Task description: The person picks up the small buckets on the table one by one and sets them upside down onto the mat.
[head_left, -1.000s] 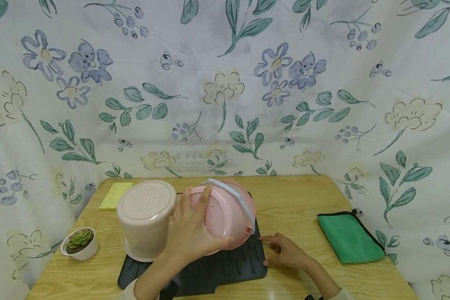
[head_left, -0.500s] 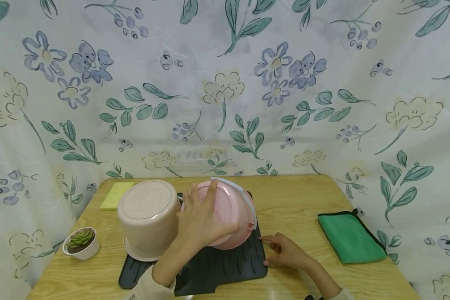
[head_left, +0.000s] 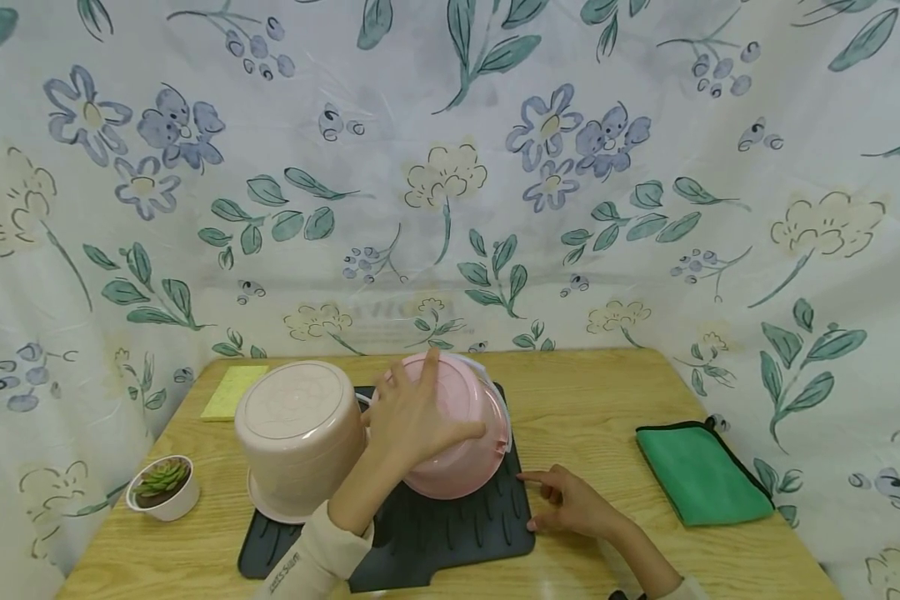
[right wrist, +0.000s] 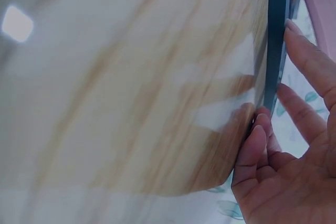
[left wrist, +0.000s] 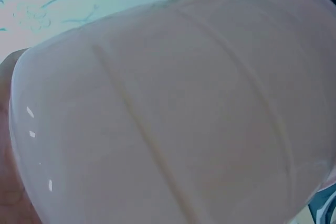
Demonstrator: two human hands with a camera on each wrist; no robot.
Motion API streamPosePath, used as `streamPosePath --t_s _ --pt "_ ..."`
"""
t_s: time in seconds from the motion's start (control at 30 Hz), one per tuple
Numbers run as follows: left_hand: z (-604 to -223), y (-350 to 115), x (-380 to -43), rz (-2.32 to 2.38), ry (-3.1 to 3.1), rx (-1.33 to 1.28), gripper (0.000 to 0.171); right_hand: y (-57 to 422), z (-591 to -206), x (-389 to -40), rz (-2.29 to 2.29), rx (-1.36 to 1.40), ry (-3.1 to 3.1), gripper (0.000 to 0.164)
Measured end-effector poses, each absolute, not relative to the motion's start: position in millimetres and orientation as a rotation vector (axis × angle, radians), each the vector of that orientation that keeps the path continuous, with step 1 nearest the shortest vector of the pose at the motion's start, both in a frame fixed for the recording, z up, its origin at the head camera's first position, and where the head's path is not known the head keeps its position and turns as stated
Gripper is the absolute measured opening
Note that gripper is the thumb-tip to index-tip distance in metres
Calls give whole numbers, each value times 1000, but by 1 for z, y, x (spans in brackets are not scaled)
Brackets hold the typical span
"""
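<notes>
My left hand (head_left: 412, 417) spans the base of a pink bucket (head_left: 468, 450), fingers on the far side and thumb on the near side. This bucket is turned bottom up, slightly tilted, on a black ridged drying mat (head_left: 450, 542); its pale blue handle (head_left: 498, 400) lies along the right side. A larger beige bucket (head_left: 300, 450) stands upside down just left of it. In the left wrist view the pink bucket's wall (left wrist: 184, 103) fills most of the picture. My right hand (head_left: 573, 504) touches the mat's right edge (right wrist: 277, 35) with its index finger and thumb, other fingers bent.
A small potted succulent (head_left: 163, 487) is at the left of the wooden table (head_left: 585, 400), and a yellow cloth (head_left: 232, 392) lies behind it. On the right lies a green zippered pouch (head_left: 701, 475). A floral curtain (head_left: 450, 250) hangs beyond the table.
My left hand has moved right and tipped the pink bucket from a steep lean toward fully bottom up, its rim now lower on the mat. The right hand keeps its place at the mat's edge.
</notes>
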State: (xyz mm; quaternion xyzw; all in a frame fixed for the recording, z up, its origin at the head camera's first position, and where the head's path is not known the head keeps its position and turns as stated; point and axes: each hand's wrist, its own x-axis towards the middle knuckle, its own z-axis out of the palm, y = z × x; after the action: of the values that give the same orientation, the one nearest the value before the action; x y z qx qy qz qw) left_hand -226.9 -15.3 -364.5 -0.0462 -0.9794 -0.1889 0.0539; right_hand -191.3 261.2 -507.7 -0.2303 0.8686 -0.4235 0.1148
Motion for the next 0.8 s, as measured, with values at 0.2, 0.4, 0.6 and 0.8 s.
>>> streamPosePath --t_s 0.2,0.4,0.6,0.8 --pt "-362 -3 -241 -572 -3029 -89 127 263 -507 -191 -1254 -649 2530 69" --pt "-362 6 -254 -515 -3084 -19 131 263 -508 -191 -1223 -628 2528 70" --pt "-363 13 -265 -469 -3132 2 134 263 -508 -191 -1235 -614 2517 69" --pt "-364 18 -270 -432 -3155 -3 132 263 -506 -190 -1263 -585 2486 69"
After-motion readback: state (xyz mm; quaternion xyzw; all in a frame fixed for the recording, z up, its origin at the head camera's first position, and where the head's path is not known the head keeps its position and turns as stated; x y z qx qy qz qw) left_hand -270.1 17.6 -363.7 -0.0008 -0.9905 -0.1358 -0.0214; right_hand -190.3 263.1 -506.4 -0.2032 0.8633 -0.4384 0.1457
